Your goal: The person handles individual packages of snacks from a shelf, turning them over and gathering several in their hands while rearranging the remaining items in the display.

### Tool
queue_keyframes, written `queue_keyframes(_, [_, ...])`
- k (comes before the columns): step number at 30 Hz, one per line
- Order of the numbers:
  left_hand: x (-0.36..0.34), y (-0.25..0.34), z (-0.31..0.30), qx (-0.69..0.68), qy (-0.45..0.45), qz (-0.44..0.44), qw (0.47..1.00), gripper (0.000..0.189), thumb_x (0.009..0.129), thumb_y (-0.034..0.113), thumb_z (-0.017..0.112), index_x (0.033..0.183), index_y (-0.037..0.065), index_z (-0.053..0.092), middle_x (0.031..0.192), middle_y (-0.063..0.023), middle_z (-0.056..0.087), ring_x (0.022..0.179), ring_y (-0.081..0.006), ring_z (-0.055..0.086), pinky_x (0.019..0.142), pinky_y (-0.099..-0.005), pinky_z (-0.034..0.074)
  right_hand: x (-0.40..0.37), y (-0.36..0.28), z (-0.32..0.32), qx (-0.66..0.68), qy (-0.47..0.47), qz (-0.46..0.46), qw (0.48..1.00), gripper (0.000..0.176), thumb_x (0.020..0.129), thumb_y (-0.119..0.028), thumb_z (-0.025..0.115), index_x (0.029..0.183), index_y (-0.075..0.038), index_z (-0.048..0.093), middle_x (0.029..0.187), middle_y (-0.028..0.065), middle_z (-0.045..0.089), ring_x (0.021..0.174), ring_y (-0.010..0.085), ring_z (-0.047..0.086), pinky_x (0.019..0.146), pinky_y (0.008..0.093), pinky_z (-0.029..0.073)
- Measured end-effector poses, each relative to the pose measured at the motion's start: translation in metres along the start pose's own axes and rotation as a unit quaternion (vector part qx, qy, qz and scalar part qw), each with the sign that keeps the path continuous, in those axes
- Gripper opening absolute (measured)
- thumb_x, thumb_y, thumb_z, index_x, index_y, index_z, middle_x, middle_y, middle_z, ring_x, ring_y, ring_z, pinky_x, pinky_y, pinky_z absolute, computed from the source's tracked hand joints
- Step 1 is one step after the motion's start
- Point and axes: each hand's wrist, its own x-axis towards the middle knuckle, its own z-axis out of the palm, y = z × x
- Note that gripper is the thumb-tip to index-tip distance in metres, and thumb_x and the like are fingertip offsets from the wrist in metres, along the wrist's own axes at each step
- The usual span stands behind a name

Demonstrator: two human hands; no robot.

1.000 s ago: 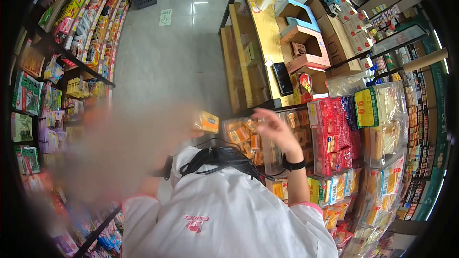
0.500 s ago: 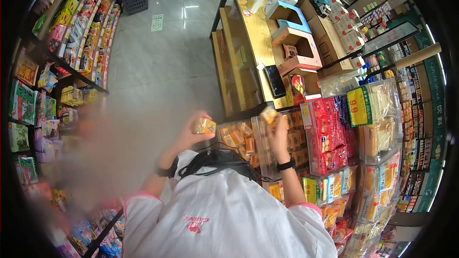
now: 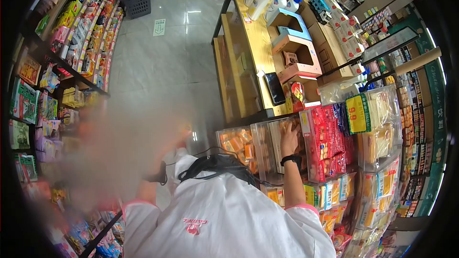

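Observation:
My right hand [image 3: 289, 140] reaches into a clear plastic bin [image 3: 260, 144], wearing a black wristband. Its fingers look stretched out, with the tips partly hidden, and no pack shows in them. A light brown flat panel [image 3: 274, 145] stands inside this bin, left of the hand. Just to the left is another clear bin with small orange-wrapped packs [image 3: 237, 143]. My left hand [image 3: 184, 136] is mostly hidden behind a grey blur, so its fingers and anything in them cannot be made out. It is over the aisle, left of the bins.
Red snack packs [image 3: 328, 141] fill the bin at right, beside a 9.9 price sign [image 3: 357, 113]. Beyond stands a wooden shelf [image 3: 253, 28] with white bottles, open boxes and a phone [image 3: 274, 88]. A purple-rimmed basket [image 3: 136, 0] is on the floor. Snack shelves line the left.
My right hand has moved down and right into the bin, and the wrapped pack it held no longer shows. My left hand, earlier holding a yellow-wrapped pack, has moved left and lower into the blur.

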Motion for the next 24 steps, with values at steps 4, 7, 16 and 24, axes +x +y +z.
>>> queue_keyframes(4, [0.0, -0.007, 0.003, -0.008, 0.003, -0.044, 0.999, 0.047, 0.074, 0.005, 0.079, 0.113, 0.005, 0.052, 0.1, -0.0041, 0.059, 0.092, -0.012, 0.06, 0.08, -0.026, 0.05, 0.021, 0.037, 0.063, 0.102, 0.072, 0.031, 0.992, 0.047, 0.099, -0.029, 0.044, 0.139, -0.006, 0.037, 0.143, 0.0264, 0.037, 0.127, 0.0415, 0.041, 0.1, 0.0474, 0.039])
queue_keyframes(7, [0.0, -0.006, 0.007, 0.016, -0.008, -0.066, 0.998, 0.048, 0.074, 0.006, 0.079, 0.114, 0.005, 0.051, 0.1, -0.0042, 0.059, 0.093, -0.0119, 0.059, 0.081, -0.026, 0.05, 0.027, 0.048, 0.068, 0.029, 0.113, -0.04, 0.992, 0.051, 0.096, -0.026, 0.047, 0.14, -0.004, 0.035, 0.142, 0.0246, 0.038, 0.129, 0.042, 0.037, 0.106, 0.0469, 0.031])
queue_keyframes(16, [-0.001, 0.011, 0.017, -0.006, -0.02, -0.08, 0.997, 0.048, 0.075, 0.007, 0.079, 0.114, 0.005, 0.051, 0.102, -0.0042, 0.059, 0.094, -0.0121, 0.06, 0.082, -0.0263, 0.05, 0.006, 0.04, 0.048, 0.008, 0.095, -0.033, 0.995, 0.066, 0.085, -0.008, 0.057, 0.145, -0.012, 0.031, 0.145, 0.0256, 0.032, 0.133, 0.0454, 0.031, 0.106, 0.0481, 0.034])
queue_keyframes(24, [0.016, 0.015, 0.028, 0.057, -0.084, -0.035, 0.994, 0.046, 0.078, 0.007, 0.076, 0.116, 0.005, 0.05, 0.104, -0.0058, 0.059, 0.095, -0.0138, 0.061, 0.081, -0.0273, 0.053, -0.011, 0.002, -0.001, 0.08, 0.026, 0.051, 0.995, 0.053, 0.085, -0.014, 0.06, 0.135, -0.006, 0.043, 0.139, 0.0234, 0.04, 0.126, 0.0438, 0.038, 0.105, 0.047, 0.032])
